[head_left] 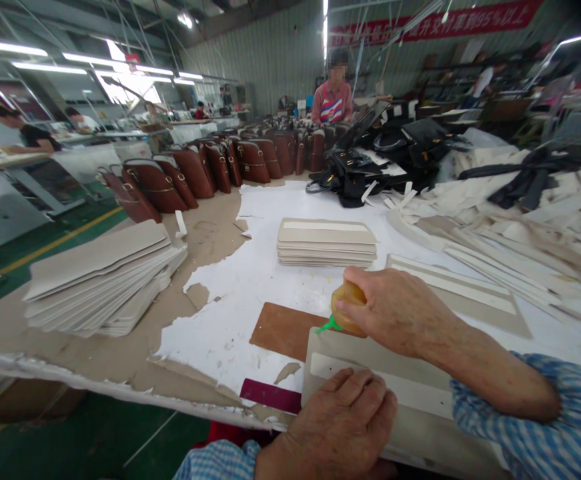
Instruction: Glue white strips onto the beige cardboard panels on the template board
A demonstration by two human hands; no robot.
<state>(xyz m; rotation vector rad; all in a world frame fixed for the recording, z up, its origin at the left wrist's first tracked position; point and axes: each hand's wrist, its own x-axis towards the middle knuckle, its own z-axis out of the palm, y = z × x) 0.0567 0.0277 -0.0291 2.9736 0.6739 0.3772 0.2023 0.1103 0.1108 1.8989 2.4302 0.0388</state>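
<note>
My right hand (395, 310) is wrapped round a squeeze bottle (347, 300) of yellowish content. Its thin green nozzle (327, 325) points down at the far left corner of a beige panel (370, 350) with a pale strip (415, 393) along it. My left hand (345, 420) lies on that panel near the table's front edge, fingers on top and holding nothing I can see; its thumb is hidden. Beneath the panel's far edge a brown leather-like piece (285, 330) sticks out. To the left of the panel, a dark purple strip (271, 395) shows.
A stack of beige panels (327, 247) stands ahead, with a fanned pile (100, 280) on the left. Another panel (463, 293) lies right. Brown bags (190, 170) line the back, beside black bags (385, 160) and heaped pale scraps (535, 220). A person (333, 97) stands beyond.
</note>
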